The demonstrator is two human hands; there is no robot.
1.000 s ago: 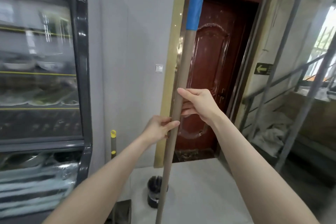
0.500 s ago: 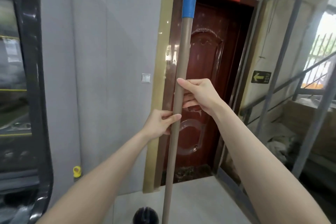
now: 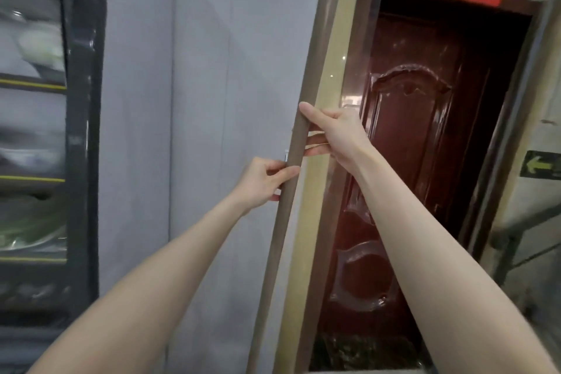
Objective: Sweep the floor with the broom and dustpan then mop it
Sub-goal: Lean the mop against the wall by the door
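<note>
Right hand (image 3: pixel 331 133) is wrapped round the near-upright brown handle (image 3: pixel 315 70) at 12 o'clock of the left hand (image 3: pixel 261 182), likewise gripping, presumably so it is held steady.

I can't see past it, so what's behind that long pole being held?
Behind the pole stand a grey wall and the yellowish door frame beside a dark red door. The pole covers most of a small white wall plate.

The one head-worn camera looks straight ahead along both outstretched arms, near the left hand (image 3: pixel 261 184) and right hand (image 3: pixel 337 133) on the long handle (image 3: pixel 315 70), with the grey wall (image 3: pixel 230 55) and dark red door (image 3: pixel 409 136) close behind.
</note>
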